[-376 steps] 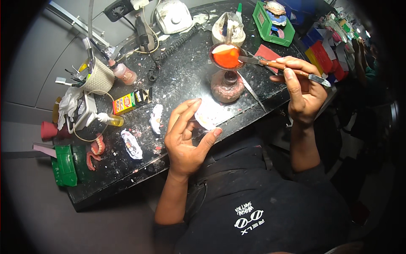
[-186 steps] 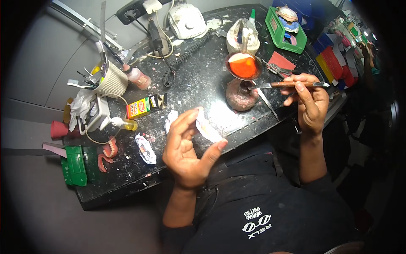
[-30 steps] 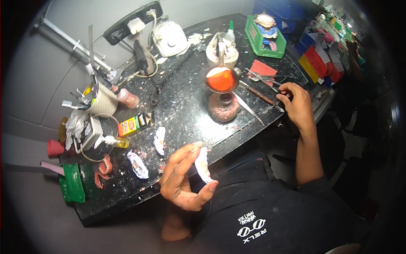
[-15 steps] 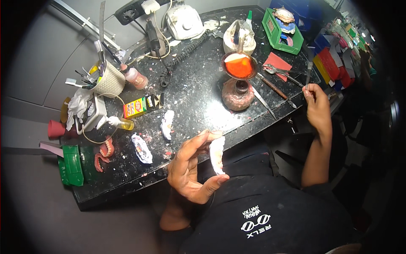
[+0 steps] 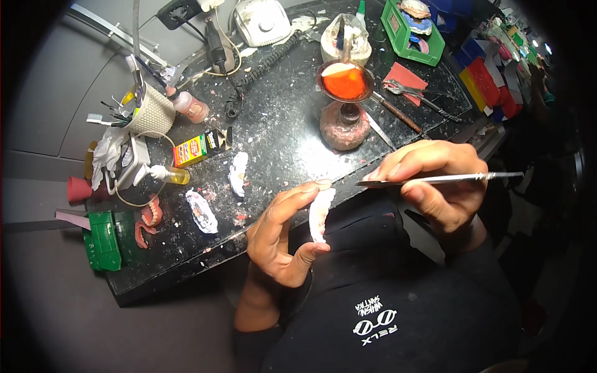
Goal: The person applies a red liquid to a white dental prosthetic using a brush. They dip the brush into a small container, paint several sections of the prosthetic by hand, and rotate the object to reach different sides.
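Observation:
My left hand [image 5: 283, 239] holds a white, pink-tinged arched piece [image 5: 321, 214] between fingertips and thumb, near the bench's front edge. My right hand [image 5: 438, 186] grips a thin metal instrument [image 5: 472, 176] horizontally, its flat tip just right of that piece. Behind them a metal dish of orange-red material [image 5: 346, 79] sits over a round, crusted burner [image 5: 343, 129]. A pale blade [image 5: 379, 130] and a wooden-handled knife [image 5: 399, 114] lie beside it. Two white pieces [image 5: 238, 174] [image 5: 201, 212] and pink dentures with teeth [image 5: 151, 211] lie on the bench left of my left hand.
Along the back are a white box unit [image 5: 263, 23], coiled cord, plaster model [image 5: 339, 43] and green tray [image 5: 411, 46]. Left stand a tool cup [image 5: 149, 109], bottles, carton [image 5: 198, 148] and green container [image 5: 102, 242]. Right are a red sheet [image 5: 407, 78] and coloured bins [image 5: 482, 87].
Earlier my right hand held the wooden-handled knife at the dish; that now lies down. It has picked up a metal instrument at the right and swung it inward beside my left hand's piece.

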`<state>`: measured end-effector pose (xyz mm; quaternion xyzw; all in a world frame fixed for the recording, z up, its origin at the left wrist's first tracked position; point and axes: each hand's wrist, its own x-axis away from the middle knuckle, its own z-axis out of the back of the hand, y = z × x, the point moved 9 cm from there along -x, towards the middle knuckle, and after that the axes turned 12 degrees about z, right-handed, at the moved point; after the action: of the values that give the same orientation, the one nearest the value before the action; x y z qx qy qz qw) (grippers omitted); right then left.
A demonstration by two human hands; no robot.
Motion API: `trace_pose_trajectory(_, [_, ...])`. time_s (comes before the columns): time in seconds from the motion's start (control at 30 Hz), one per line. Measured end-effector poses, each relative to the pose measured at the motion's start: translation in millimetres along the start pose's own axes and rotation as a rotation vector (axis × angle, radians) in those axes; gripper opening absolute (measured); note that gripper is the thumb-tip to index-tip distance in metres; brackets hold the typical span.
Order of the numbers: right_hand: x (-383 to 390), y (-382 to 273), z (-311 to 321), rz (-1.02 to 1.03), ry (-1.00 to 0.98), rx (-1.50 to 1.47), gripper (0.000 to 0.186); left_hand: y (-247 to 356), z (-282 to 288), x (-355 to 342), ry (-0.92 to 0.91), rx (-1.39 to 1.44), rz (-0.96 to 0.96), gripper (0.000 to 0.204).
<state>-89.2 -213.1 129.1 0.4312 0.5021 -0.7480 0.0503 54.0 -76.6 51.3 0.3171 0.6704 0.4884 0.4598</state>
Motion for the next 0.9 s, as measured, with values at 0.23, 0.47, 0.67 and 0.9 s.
trace_pose_trajectory(0.23, [-13.1, -2.1, -33.7, 0.091, -0.28, 0.219, 0.011, 3.5, -2.7, -2.7, -0.092, -0.067, -0.052, 0.056])
trace_pose_trajectory(0.47, [-8.5, 5.7, -29.9, 0.026, -0.266, 0.13, 0.015, 2.5, -1.9, -3.7, -0.083, -0.003, -0.051, 0.056])
trace_pose_trajectory(0.67, [-5.2, 6.6, -33.1, 0.089, -0.239, 0.115, 0.01, 2.0, -3.0, -2.2, -0.093, -0.021, -0.071, 0.055])
trace_pose_trajectory(0.9, [-0.7, 10.3, -34.2, 0.106, -0.268, 0.096, 0.015, -0.8, -4.3, -0.6, -0.103, -0.009, -0.043, 0.053])
